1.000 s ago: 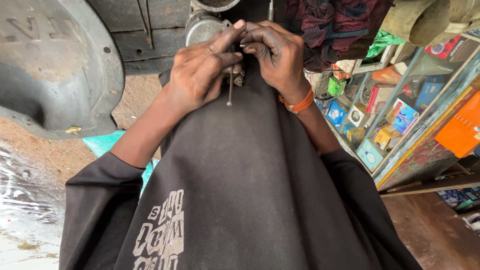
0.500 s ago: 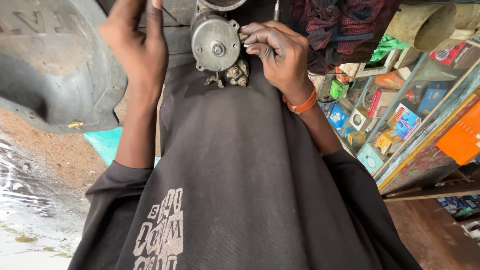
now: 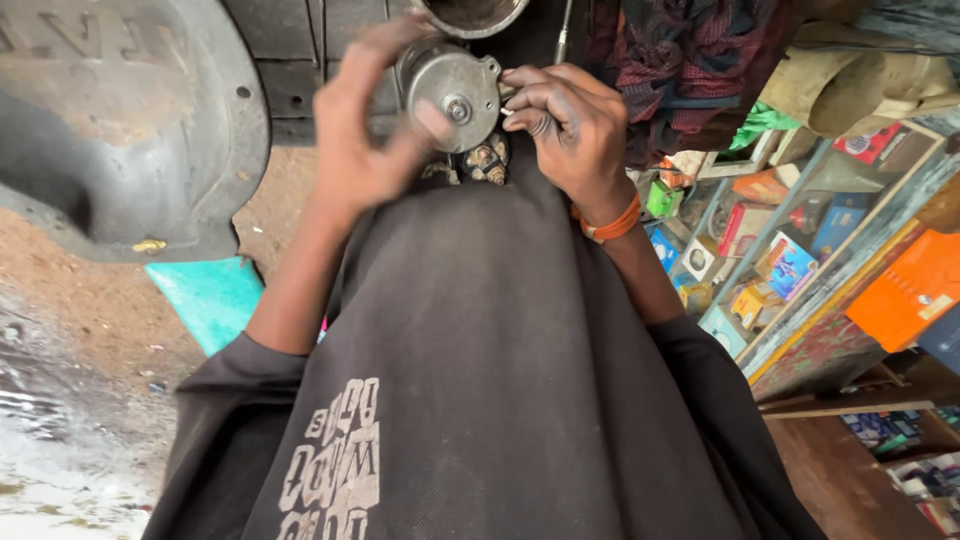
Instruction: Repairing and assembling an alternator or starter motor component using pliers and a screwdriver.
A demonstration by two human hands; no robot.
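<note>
Metal housing [image 3: 120, 120]: lay far left on the dirt floor, apart from the work.
Left hand [image 3: 365, 140]: fingers spread loosely, released, touching the motor's left side to steady it.
Small grey motor [image 3: 450, 90]: rested on the lap, shaft end facing up.
Right hand [image 3: 570, 125]: fingers curled, grasping the motor's right edge.
Shelves [image 3: 800, 250]: held small boxes.

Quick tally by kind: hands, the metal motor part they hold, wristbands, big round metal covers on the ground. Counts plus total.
Hands: 2, left hand and right hand
Round grey motor part: 1
Orange wristband: 1
Large round metal cover: 1
Total: 5
</note>
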